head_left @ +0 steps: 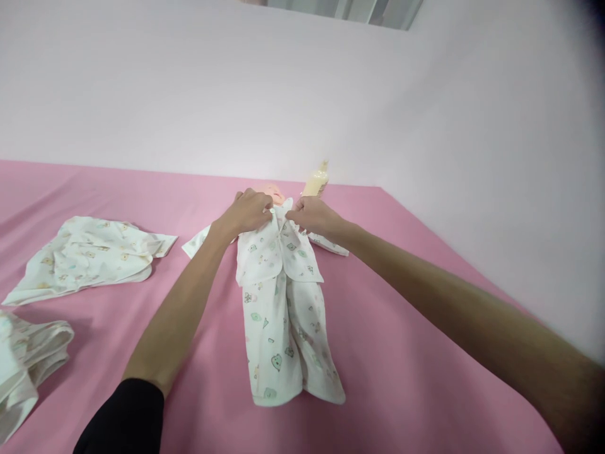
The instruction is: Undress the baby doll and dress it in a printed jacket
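A baby doll lies on its back, dressed in a white printed baby shirt (262,255) and matching trousers (271,340). Only part of its pinkish head (273,193) shows, above the collar. My left hand (251,209) pinches the left front edge of the shirt near the neck. Opposite it, my right hand (314,215) has thumb and finger closed on the other front edge. A small gap separates the two edges at the top, while lower down the fronts meet. The shirt's sleeves stretch out to both sides, partly behind my wrists.
A pale yellow bottle (316,181) lies beyond my right hand, near the wall (189,94). To the left are a folded printed baby garment (94,252) and another crumpled one (28,359). Everything rests on a pink-covered surface (387,353) whose edge runs along the right.
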A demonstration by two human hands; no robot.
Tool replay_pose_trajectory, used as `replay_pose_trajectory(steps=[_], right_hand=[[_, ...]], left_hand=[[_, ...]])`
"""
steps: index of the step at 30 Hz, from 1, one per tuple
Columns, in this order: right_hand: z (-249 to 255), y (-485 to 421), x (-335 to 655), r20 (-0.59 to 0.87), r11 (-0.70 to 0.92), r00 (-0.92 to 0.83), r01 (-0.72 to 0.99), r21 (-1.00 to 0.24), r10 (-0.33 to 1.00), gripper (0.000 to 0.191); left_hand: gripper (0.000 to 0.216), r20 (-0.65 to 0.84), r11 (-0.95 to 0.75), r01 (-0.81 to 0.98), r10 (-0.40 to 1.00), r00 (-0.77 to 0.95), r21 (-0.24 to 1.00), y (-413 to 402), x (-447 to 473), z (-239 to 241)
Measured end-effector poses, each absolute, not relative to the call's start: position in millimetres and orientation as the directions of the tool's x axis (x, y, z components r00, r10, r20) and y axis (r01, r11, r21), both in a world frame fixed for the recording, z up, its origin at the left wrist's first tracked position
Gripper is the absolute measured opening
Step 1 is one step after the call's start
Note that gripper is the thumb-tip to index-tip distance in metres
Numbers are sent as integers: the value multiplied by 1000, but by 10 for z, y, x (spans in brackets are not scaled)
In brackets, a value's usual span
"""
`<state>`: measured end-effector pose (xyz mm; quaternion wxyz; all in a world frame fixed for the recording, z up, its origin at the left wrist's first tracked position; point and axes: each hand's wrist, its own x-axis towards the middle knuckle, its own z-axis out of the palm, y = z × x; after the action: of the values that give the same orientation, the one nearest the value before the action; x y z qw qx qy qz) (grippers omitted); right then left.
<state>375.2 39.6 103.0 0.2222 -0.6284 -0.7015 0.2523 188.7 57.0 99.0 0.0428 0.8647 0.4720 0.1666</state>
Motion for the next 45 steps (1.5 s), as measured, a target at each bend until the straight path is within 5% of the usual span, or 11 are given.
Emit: replay_pose_trajectory(steps=[7, 18, 23, 27, 45], right_hand=[[1076, 67, 3515, -99, 120, -184, 883, -454, 978, 23], [1167, 66, 3520, -202, 138, -239, 898, -418, 950, 12], [1094, 5, 3431, -42, 287, -289, 957, -49, 956, 2], [1055, -77, 3303, -47, 349, -346, 927, 138, 937, 13], [1007, -222, 3315, 7, 376, -433, 790, 485, 901, 22]], left_hand=[[13, 244, -557, 793, 828, 506, 247, 558, 1913, 999], [12, 241, -567, 786, 821, 517, 246, 582, 1895, 972], [10, 219, -577, 779, 815, 536, 243, 543, 1916, 989], [9, 183, -580, 775, 814, 551, 251, 500, 1941, 1023], [22, 67, -660, 735, 749, 659, 154, 312, 1982, 1063]])
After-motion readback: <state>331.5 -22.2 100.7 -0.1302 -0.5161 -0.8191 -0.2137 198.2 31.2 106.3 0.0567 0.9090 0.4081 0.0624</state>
